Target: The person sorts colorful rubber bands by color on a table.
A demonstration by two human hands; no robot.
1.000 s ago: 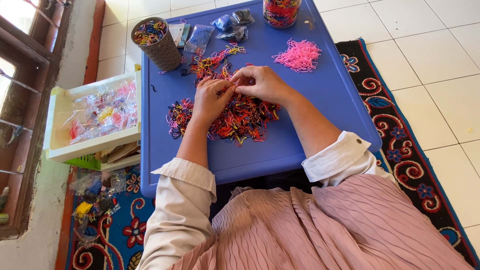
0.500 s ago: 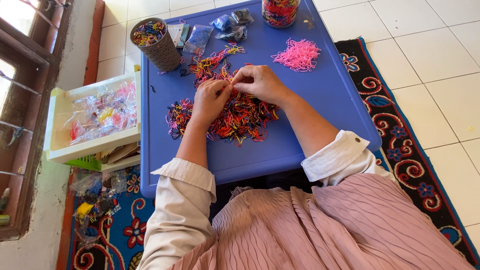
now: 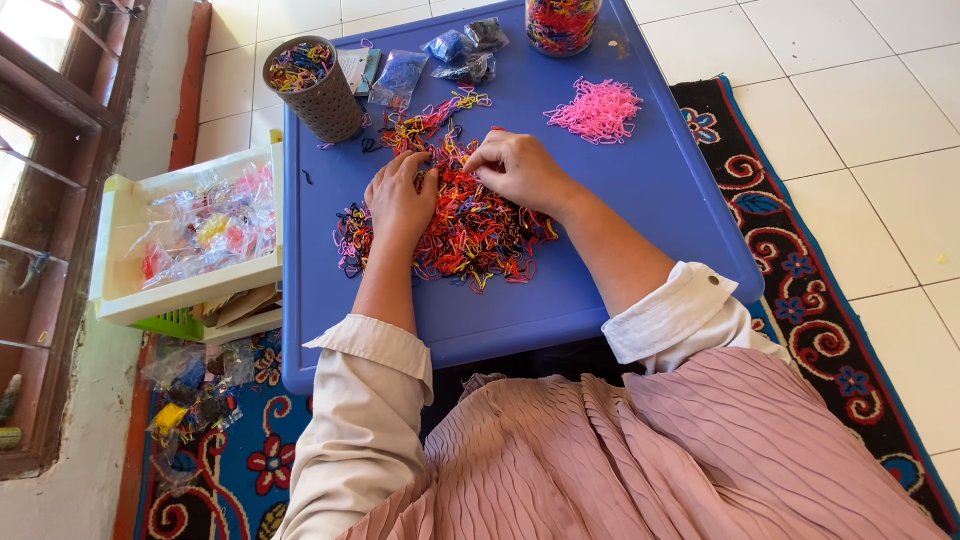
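Head camera shows both hands on a pile of mixed coloured elastic bands (image 3: 470, 235) in the middle of the blue table (image 3: 640, 200). Left hand (image 3: 398, 200) lies with fingers loosely curled (palm down) on them; right hand (image 3: 520, 170) pinches some bands.

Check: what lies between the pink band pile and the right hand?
Bare blue table in the head view; pink band pile sits apart from the right hand.
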